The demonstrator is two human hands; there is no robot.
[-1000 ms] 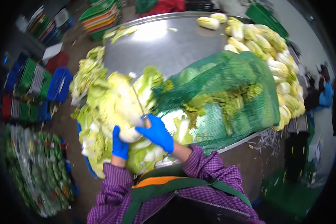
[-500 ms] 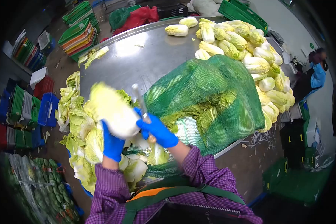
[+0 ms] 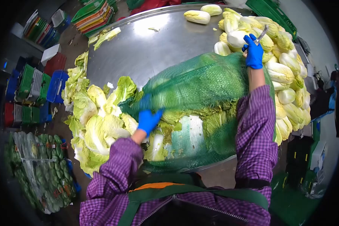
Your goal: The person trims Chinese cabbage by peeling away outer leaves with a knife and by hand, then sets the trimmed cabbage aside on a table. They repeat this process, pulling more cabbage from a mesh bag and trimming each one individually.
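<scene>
My right hand point(image 3: 254, 55), in a blue glove, is closed around a knife point(image 3: 262, 34) whose blade points up and to the right. It is beside the pile of trimmed napa cabbages point(image 3: 280, 71), over the far end of a green mesh bag point(image 3: 199, 84). My left hand point(image 3: 148, 119), also gloved in blue, is at the near-left opening of the bag, thumb spread from the fingers. Those fingers reach under the mesh and look blurred. Inside the bag lie several cabbages and leaves point(image 3: 216, 124). Loose outer leaves point(image 3: 98, 128) are heaped left of my left hand.
The metal table point(image 3: 120, 56) has a raised rim. Two cabbages point(image 3: 197, 16) lie at its far edge. Stacked crates point(image 3: 90, 17) stand beyond it, with a blue crate point(image 3: 57, 86) on the left. Wrapped green vegetables point(image 3: 41, 169) are at lower left.
The napa cabbage has left my left hand, which moved right to the mesh bag. My right hand swung far up and right with the knife. The camera view has shifted.
</scene>
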